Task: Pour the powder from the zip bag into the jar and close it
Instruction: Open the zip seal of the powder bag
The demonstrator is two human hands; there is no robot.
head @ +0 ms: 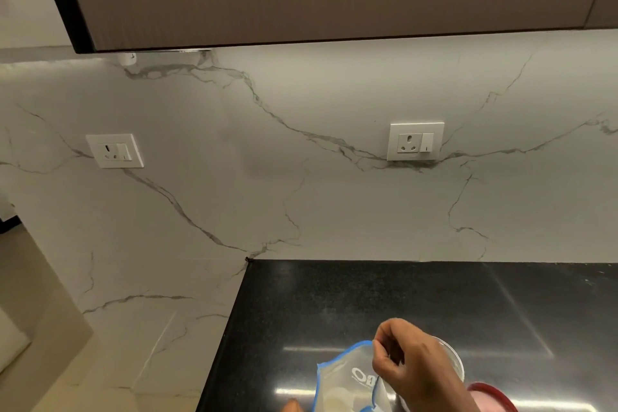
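**Fingers pinch the zip bag's top edge, jar just behind**

Fingers (384, 356) of the right hand (418, 368) are closed on the blue-edged rim of the zip bag (341, 378), low over the black bench (334, 304). A clear jar (454, 358) sits just behind the hand; a red lid (491, 395) lies beside it. Only a left fingertip (292, 406) shows, its grip unclear. Probably best to spread the mouth wide and tip slowly over the jar.

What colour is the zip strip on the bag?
Blue, edging the clear bag that the right hand pinches; head view.
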